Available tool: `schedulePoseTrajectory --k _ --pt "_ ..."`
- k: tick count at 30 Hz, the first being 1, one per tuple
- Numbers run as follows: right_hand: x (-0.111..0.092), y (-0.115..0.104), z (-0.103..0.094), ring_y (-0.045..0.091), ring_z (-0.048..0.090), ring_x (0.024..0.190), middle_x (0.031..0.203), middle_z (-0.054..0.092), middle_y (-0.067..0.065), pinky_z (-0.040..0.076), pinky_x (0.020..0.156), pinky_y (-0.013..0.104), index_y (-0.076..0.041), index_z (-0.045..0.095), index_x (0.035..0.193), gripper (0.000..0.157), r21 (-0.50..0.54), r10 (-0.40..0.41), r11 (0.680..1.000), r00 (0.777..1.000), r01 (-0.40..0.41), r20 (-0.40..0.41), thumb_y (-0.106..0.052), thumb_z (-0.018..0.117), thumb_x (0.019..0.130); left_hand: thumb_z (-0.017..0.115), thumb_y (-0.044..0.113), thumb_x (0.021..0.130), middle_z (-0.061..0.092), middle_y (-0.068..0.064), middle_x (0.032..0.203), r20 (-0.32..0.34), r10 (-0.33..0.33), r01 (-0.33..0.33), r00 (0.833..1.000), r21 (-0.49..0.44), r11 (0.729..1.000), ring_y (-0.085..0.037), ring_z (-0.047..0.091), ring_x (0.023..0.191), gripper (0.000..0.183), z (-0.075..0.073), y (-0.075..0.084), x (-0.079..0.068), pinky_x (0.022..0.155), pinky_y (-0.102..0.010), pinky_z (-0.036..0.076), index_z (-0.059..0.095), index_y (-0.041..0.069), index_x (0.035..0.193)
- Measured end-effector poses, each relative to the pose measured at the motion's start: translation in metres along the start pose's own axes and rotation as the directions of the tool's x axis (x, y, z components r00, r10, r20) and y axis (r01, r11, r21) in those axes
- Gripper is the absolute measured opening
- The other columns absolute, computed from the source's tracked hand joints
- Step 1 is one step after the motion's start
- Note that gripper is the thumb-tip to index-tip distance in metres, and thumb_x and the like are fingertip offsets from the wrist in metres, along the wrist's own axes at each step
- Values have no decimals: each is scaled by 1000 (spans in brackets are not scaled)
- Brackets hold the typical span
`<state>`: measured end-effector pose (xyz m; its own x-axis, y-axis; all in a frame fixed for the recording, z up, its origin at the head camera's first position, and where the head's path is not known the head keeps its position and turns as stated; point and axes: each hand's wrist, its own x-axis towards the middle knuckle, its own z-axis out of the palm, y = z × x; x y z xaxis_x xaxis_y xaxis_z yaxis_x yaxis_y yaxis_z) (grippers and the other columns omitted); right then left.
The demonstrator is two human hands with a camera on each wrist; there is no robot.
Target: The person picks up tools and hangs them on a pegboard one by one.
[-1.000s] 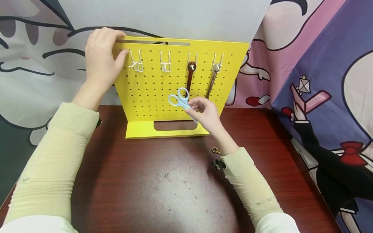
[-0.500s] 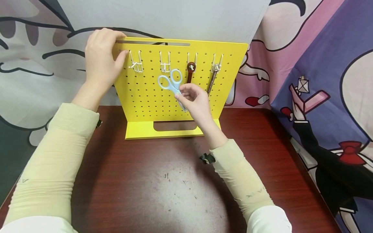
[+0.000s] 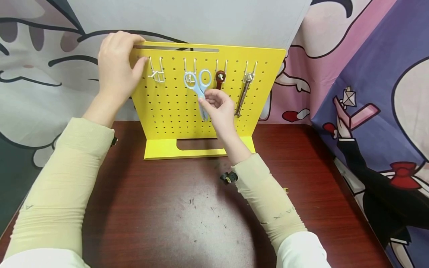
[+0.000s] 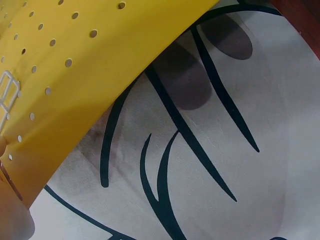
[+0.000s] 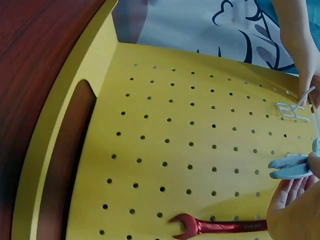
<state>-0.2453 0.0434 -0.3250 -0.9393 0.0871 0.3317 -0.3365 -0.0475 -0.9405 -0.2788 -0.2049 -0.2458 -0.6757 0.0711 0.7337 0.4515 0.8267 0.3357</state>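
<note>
My left hand grips the top left corner of a yellow pegboard, thumb on the front face and fingers over the back. My right hand pinches light blue scissors near the pivot, between thumb and fingers. Their loops point up and overlap the second white hook in the head view; the blades hang down. In the right wrist view the scissors' tips poke out past the thumb. A red wrench hangs on the third hook, partly behind my right hand, and a silver wrench on the fourth.
A bare white hook sits at the board's left. The board's base stands on a dark red wooden table. Past my right sleeve shows a small brass-coloured end, mostly hidden. A printed cloth lines the right side.
My right hand has moved up and left with the scissors, bringing the loops from low on the board to the second hook. The scissors have turned more upright. My left hand stays put.
</note>
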Motion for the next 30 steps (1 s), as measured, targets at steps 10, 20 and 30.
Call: schedulePoseTrajectory --k 10,20,30 --pt "4 8 15 5 68 82 95 71 2 61 85 21 10 69 115 24 58 115 992 990 -111 -77 5 77 93 68 13 103 70 -19 130 -1 4 -4 1000 -4 1000 -38 58 125 31 0 1 -1 125 -41 37 68 3 133" --pt "10 14 32 5 66 83 100 73 9 60 83 17 11 69 115 24 110 201 976 971 -187 -127 4 76 93 68 13 103 70 -18 131 -3 5 -5 1000 1 1000 -38 58 125 32 -1 0 0 125 -41 36 68 3 133" --pt "11 18 37 5 63 85 101 70 10 57 81 14 12 68 117 25 105 193 978 970 -179 -145 4 75 94 69 12 102 70 -19 130 -1 8 -8 1000 -7 1000 -38 58 124 31 -1 0 0 124 -41 37 69 2 132"
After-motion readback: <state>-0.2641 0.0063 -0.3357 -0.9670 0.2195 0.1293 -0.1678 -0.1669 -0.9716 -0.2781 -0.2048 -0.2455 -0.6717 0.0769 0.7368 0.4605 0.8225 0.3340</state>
